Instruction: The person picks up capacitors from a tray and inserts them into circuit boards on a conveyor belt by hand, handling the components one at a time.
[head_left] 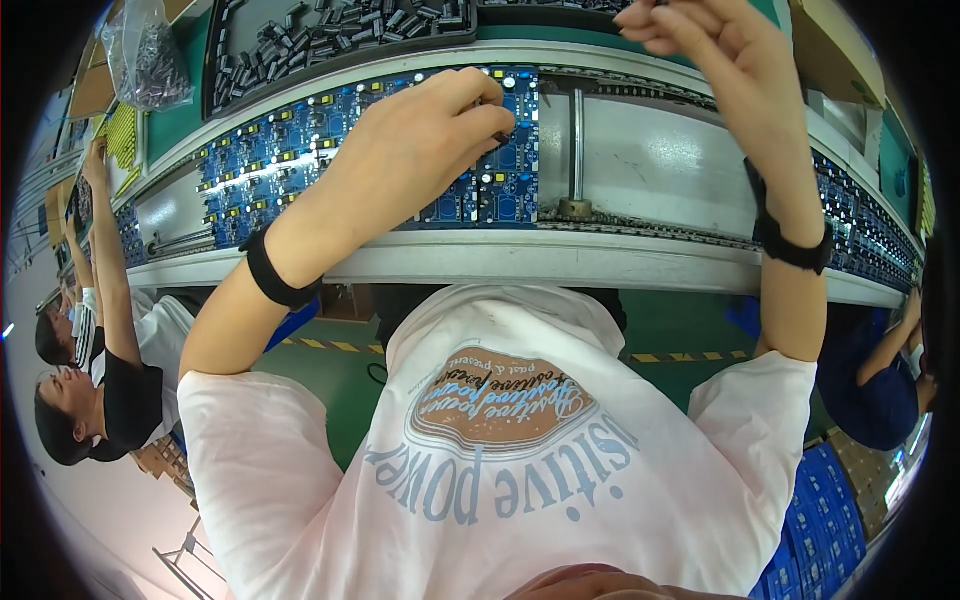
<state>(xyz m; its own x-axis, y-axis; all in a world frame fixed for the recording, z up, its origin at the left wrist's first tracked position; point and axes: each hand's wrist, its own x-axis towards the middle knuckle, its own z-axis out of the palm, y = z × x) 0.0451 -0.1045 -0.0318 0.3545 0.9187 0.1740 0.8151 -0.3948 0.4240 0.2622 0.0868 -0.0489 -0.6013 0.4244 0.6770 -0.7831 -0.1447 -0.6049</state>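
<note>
My left hand (430, 135) is over a blue circuit board panel (270, 165) on the conveyor line. Its thumb and fingers are pinched on a small dark component (502, 139), close to the board's right end. The board carries many small parts, among them yellow and white ones. My right hand (715, 45) is raised at the top right, beyond the conveyor, near a second dark tray (560, 12). Its fingertips are closed together at the upper edge, with a bit of something dark between them, too small to name. Both wrists wear black bands.
A black tray (340, 40) of loose dark cylindrical capacitors lies behind the conveyor. Left of it stands a clear bag (150, 60) of small parts. A metal rod (577, 145) crosses between chain rails (640, 222). More boards (860, 215) sit at right. Co-workers (110, 390) work on both sides.
</note>
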